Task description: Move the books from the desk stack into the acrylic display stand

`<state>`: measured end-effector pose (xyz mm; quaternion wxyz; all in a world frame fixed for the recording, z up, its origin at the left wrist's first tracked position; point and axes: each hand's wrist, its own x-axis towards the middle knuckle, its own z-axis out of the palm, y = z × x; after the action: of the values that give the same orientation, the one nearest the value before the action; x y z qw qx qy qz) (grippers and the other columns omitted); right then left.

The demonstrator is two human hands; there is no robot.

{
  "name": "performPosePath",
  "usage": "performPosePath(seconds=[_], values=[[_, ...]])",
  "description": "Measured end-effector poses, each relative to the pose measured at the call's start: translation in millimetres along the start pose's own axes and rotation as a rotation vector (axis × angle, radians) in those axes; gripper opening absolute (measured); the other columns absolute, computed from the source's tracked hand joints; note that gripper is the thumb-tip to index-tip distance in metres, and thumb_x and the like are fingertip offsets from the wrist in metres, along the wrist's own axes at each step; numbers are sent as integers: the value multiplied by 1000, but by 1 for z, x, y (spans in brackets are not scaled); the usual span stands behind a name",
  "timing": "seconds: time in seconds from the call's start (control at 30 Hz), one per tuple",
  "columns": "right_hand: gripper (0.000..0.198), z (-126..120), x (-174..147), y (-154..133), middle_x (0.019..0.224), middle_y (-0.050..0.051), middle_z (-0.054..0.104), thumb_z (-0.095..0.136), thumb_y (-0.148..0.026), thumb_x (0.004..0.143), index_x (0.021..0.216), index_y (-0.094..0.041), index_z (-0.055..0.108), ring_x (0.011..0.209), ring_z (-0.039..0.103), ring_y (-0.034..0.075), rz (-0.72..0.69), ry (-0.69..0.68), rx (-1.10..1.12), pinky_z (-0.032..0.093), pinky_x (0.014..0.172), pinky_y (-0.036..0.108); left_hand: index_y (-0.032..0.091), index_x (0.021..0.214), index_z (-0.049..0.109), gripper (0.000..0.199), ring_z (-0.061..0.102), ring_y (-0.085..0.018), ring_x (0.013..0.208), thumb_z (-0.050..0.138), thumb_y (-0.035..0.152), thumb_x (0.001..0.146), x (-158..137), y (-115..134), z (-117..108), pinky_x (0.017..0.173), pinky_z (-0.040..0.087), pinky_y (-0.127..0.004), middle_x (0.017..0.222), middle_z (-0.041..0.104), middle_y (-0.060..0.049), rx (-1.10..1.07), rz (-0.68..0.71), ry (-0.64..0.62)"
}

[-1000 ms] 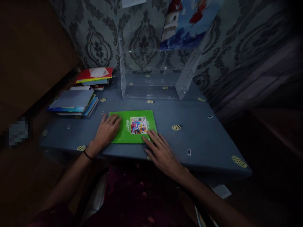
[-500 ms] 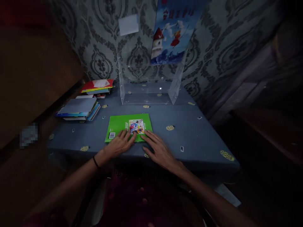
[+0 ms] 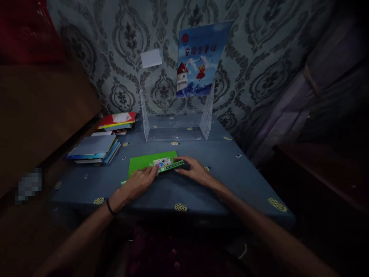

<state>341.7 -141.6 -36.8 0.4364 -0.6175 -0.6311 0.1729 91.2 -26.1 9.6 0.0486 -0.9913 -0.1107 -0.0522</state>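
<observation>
A green book with a colourful picture on its cover is on the table in front of me. Its near edge, a green spine with small lettering, is raised at the right and faces me. My right hand grips the right corner, with the fingers above and the thumb below. Along the near left part of the book, my left hand holds the edge with bent fingers. That hand hides the cover's lower left area. A dark band circles my left wrist.
Behind the book stands a clear acrylic stand. A blue illustrated book is upright above it, against the patterned wall. Two book stacks, one grey-topped and one red-topped, sit at the left of the cloth-covered table.
My right hand has gone from lying flat on the cover to gripping the right corner. The book's near right edge has risen and tilted. My view has shifted upward.
</observation>
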Motion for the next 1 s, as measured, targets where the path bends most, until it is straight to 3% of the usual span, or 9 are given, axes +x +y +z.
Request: performPosePath(seconds=[0.1,0.23,0.3,0.4,0.53,0.63,0.77,0.9,1.0], values=[[45,2,19,14,122,9,74,76,-36,83,125,-21,68,116,68,28,54,44,162,51,106,50,20,114,54,24,70,-19,75,32,25,107,0,-10,-20,62,50,-27,86,71,-6,-191,-104,79],[64,20,41,21,130,10,70,83,-46,72,128,-22,64,121,65,29,125,140,459,50,108,50,22,101,57,27,52,-12,52,34,33,105,-2,-26,-51,52,39,-23,64,56,4,-470,-243,255],[70,30,48,15,125,8,71,84,-51,69,128,-23,61,114,69,28,190,177,644,56,101,47,22,97,60,28,49,-12,52,38,39,103,-2,-33,-64,51,38,-23,63,53,4,-591,-293,376],[66,36,57,-1,110,6,74,82,-61,69,121,-24,63,99,72,25,256,171,864,62,85,42,22,97,64,30,55,-13,62,47,47,100,-4,-41,-72,59,46,-24,71,60,1,-815,-408,540],[55,27,65,-25,96,4,74,84,-64,66,98,-22,69,78,69,18,286,178,958,58,65,27,22,96,64,38,65,-18,72,59,59,91,-4,-44,-44,66,56,-29,77,68,-2,-1309,-681,657],[50,19,68,-29,76,-1,69,84,-62,66,92,-21,68,56,59,12,332,179,942,47,48,21,21,90,62,44,67,-20,67,67,64,82,-3,-42,-2,62,57,-32,71,68,-2,-1522,-848,589],[37,18,64,-6,55,-5,58,76,-55,74,86,-21,68,43,49,12,350,128,663,39,42,22,21,77,58,43,67,-21,71,58,63,87,-9,-44,39,68,56,-34,68,65,-2,-1187,-841,458],[15,21,51,25,64,0,69,64,-32,79,86,-22,73,59,63,19,292,169,54,47,56,28,21,83,60,24,66,-25,84,52,39,95,-19,-57,40,82,52,-38,81,66,-6,-593,-739,360],[22,23,45,32,77,4,75,55,-26,87,94,-21,76,69,69,22,204,137,-154,51,65,31,21,93,63,25,65,-25,92,41,29,101,-16,-66,38,89,52,-39,92,68,-8,-311,-575,302]])
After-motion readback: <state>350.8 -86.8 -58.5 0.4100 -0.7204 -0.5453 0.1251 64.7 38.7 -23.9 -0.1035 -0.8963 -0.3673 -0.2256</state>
